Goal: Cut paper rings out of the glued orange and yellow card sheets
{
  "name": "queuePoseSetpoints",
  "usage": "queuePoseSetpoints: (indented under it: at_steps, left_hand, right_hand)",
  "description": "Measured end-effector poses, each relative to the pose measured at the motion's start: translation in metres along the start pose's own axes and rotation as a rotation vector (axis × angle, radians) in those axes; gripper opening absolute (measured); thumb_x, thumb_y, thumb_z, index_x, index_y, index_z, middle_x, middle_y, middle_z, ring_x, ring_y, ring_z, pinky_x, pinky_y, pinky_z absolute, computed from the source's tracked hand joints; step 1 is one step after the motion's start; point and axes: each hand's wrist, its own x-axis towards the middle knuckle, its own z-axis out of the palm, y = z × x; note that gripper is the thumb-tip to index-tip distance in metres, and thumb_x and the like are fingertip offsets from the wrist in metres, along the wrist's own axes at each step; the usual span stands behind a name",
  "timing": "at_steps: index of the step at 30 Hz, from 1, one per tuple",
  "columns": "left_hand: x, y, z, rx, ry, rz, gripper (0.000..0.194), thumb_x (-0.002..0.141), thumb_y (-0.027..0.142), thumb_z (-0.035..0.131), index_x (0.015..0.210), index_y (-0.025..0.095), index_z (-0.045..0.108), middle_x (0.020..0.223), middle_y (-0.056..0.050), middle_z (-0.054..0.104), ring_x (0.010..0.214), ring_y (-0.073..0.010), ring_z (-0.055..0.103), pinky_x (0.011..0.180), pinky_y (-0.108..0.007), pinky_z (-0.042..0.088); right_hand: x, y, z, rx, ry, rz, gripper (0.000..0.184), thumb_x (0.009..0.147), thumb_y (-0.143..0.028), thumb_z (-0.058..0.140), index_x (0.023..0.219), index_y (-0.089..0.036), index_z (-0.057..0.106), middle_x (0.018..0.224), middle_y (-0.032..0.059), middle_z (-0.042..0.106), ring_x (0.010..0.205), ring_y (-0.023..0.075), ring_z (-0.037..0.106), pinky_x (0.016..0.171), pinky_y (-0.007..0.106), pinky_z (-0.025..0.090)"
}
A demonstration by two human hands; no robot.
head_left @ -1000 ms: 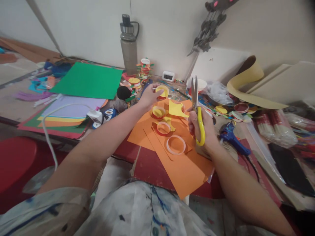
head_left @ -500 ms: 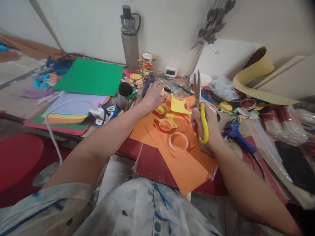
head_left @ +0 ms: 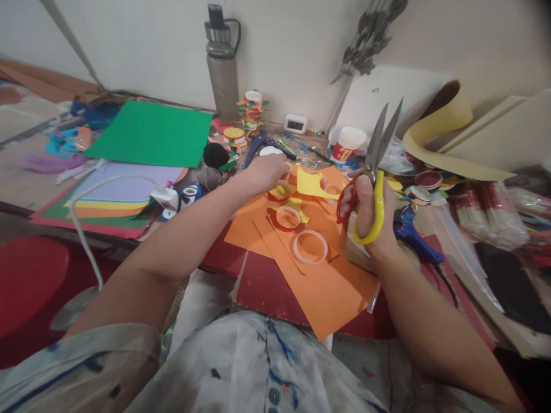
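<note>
By the orange paper (head_left: 336,295), a ring (head_left: 279,198) is seemingly handled by the left hand (head_left: 271,172), grip hidden; scissors (head_left: 373,160), held by the right hand (head_left: 367,207), should be kept clear

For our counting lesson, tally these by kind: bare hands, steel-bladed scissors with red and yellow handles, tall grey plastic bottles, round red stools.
Bare hands, left hand and right hand: 2
Scissors: 1
Bottle: 1
Stool: 1
Total: 5
</note>
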Motion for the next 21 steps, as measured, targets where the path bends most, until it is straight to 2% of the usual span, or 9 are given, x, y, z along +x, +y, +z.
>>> queuePoseSetpoints:
  at_steps: [2,4,6,9,14,17,21]
  left_hand:
    - [-0.001,0.004,0.001,0.146,-0.036,0.03,0.031,0.069,0.006,0.077,0.057,0.022,0.054,0.083,-0.006,0.054,0.102,-0.0333,0.068,0.101,-0.043,0.047]
    - [-0.002,0.006,0.0,0.159,-0.043,0.028,0.032,0.07,0.004,0.073,0.057,0.023,0.052,0.081,-0.005,0.052,0.102,-0.0335,0.068,0.1,-0.044,0.047]
    - [-0.001,0.006,-0.005,0.132,-0.047,0.037,0.029,0.066,0.001,0.071,0.056,0.023,0.054,0.079,-0.005,0.053,0.101,-0.0333,0.068,0.101,-0.044,0.047]
    - [0.002,0.007,-0.02,0.073,0.015,0.046,0.026,0.059,0.001,0.071,0.059,0.024,0.06,0.078,-0.006,0.059,0.103,-0.034,0.068,0.104,-0.045,0.047]
    - [0.0,0.018,-0.04,-0.009,0.105,0.038,0.019,0.063,0.01,0.076,0.072,0.025,0.068,0.087,-0.007,0.069,0.113,-0.0341,0.069,0.111,-0.043,0.047]
    - [-0.005,0.032,-0.039,-0.132,0.135,0.017,0.02,0.067,0.012,0.077,0.078,0.025,0.068,0.086,-0.005,0.068,0.107,-0.03,0.067,0.107,-0.04,0.047]
    - [-0.01,0.052,-0.02,-0.38,0.181,-0.037,0.028,0.066,-0.002,0.076,0.074,0.023,0.063,0.078,-0.002,0.06,0.094,-0.0245,0.062,0.1,-0.038,0.045]
  right_hand:
    - [0.0,0.001,0.0,-0.02,-0.008,0.01,0.063,0.09,-0.087,0.082,0.107,-0.03,0.063,0.071,-0.0063,0.055,0.047,0.0127,0.049,0.037,0.029,0.041]
    - [-0.001,0.002,0.0,-0.033,-0.01,0.021,0.063,0.09,-0.086,0.082,0.108,-0.028,0.062,0.07,-0.0069,0.055,0.046,0.0123,0.049,0.038,0.029,0.042]
    - [-0.001,0.002,0.001,-0.026,-0.003,0.025,0.063,0.089,-0.085,0.082,0.107,-0.028,0.062,0.069,-0.0074,0.055,0.046,0.012,0.049,0.037,0.028,0.041]
    - [-0.002,0.001,0.002,-0.025,-0.01,0.023,0.06,0.091,-0.082,0.082,0.107,-0.028,0.063,0.069,-0.0077,0.054,0.045,0.0115,0.049,0.038,0.027,0.04]
    - [0.0,0.004,0.002,-0.119,-0.054,0.01,0.054,0.092,-0.074,0.085,0.11,-0.03,0.062,0.066,-0.0088,0.055,0.046,0.0122,0.049,0.041,0.026,0.04]
    - [0.0,0.007,0.002,-0.143,-0.078,0.01,0.053,0.092,-0.073,0.084,0.112,-0.031,0.061,0.068,-0.0091,0.055,0.046,0.0125,0.049,0.041,0.026,0.038]
    - [-0.002,0.008,0.004,-0.174,-0.088,-0.032,0.051,0.098,-0.076,0.076,0.116,-0.031,0.06,0.072,-0.0075,0.055,0.048,0.0137,0.05,0.043,0.028,0.039]
